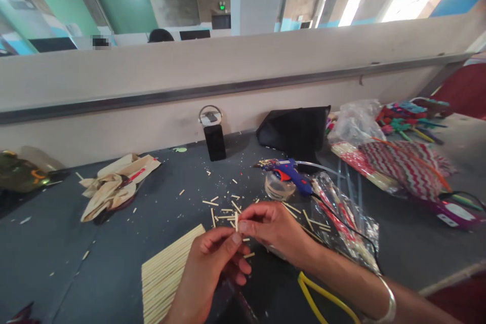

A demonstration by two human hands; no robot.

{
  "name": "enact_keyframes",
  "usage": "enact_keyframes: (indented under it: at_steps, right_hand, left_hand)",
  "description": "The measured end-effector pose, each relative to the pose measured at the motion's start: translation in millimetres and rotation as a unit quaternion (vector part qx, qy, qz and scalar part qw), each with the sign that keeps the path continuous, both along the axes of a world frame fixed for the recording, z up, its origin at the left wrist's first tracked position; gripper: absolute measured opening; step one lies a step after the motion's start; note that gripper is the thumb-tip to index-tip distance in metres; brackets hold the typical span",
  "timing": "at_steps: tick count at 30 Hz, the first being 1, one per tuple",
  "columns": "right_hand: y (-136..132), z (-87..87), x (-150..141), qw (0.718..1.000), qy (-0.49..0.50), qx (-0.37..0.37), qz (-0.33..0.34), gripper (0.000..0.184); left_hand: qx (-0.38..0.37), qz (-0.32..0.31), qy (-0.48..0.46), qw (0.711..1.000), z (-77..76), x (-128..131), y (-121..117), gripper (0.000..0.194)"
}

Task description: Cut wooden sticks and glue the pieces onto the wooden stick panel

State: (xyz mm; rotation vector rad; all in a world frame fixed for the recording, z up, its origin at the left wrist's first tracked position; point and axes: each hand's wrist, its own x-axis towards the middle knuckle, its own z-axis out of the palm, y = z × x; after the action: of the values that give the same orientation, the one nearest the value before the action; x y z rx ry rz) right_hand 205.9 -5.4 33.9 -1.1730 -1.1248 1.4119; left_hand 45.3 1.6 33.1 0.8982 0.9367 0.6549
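A short piece of wooden stick (236, 222) stands nearly upright between my two hands. My left hand (214, 258) pinches its lower end between thumb and finger, the other fingers curled. Thumb and forefinger of my right hand (268, 225) close on it from the right side. Cut stick pieces (213, 217) lie scattered on the dark table just beyond the hands. A flat panel of pale sticks (167, 273), laid side by side, is partly covered by my left hand and forearm.
A blue glue gun (294, 174) rests over a clear tape roll (279, 187). Plastic-wrapped sticks (341, 212) lie to the right, near a yellow tool handle (313, 298). Crumpled beige cloth (117, 182) is at left; a phone (215, 143) leans by the low wall (170, 76).
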Motion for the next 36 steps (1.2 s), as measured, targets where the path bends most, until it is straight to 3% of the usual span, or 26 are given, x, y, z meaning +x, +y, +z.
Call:
enact_keyframes:
  at_steps: [4, 7, 9, 11, 13, 23, 27, 29, 32, 34, 36]
  right_hand:
    - [-4, 1.4, 2, 1.000, -0.025, 0.011, -0.005, 0.020]
    - [-12, -4.7, 10, 0.990, -0.135, 0.027, -0.015, 0.016]
    - [-20, -13.9, 17, 0.960, -0.278, 0.031, 0.016, 0.012]
    - [-29, -25.0, 22, 0.911, -0.406, 0.019, 0.068, 0.011]
    - [-37, -34.7, 25, 0.878, -0.468, 0.002, 0.101, 0.011]
    - [-39, -43.6, 16, 0.851, -0.511, 0.004, 0.122, 0.015]
    - [-30, -29.1, 20, 0.856, -0.502, 0.021, 0.122, 0.019]
    - [-23, -15.3, 23, 0.888, -0.445, 0.027, 0.112, 0.026]
    - [-11, 5.2, 23, 0.973, -0.221, 0.007, 0.067, 0.034]
    - [-5, 14.2, 19, 0.993, -0.106, 0.001, 0.049, 0.034]
    - [-1, 18.6, 13, 0.997, -0.058, -0.007, 0.041, 0.031]
  left_hand:
    - [0.013, 0.012, 0.001, 1.000, -1.5, -2, 1, 0.026]
    - [0.040, 0.043, 0.003, 0.998, -3.7, -7, 5, 0.023]
    - [0.040, 0.052, -0.006, 0.998, -3.7, -11, 8, 0.022]
    - [0.030, 0.048, -0.024, 0.998, -2.4, -13, 10, 0.021]
    - [0.017, 0.039, -0.047, 0.998, -0.5, -13, 12, 0.017]
    - [-0.054, 0.000, -0.116, 0.992, -0.7, -7, 3, 0.014]
    - [-0.062, 0.002, -0.119, 0.991, -0.3, -7, -2, 0.016]
    - [-0.067, 0.003, -0.117, 0.991, -0.4, -5, -4, 0.017]
    - [-0.079, 0.000, -0.106, 0.991, -1.2, -1, -7, 0.017]
    - [-0.083, -0.005, -0.098, 0.992, -1.0, 1, -8, 0.017]
    - [-0.078, -0.013, -0.091, 0.993, 0.3, 2, -9, 0.016]
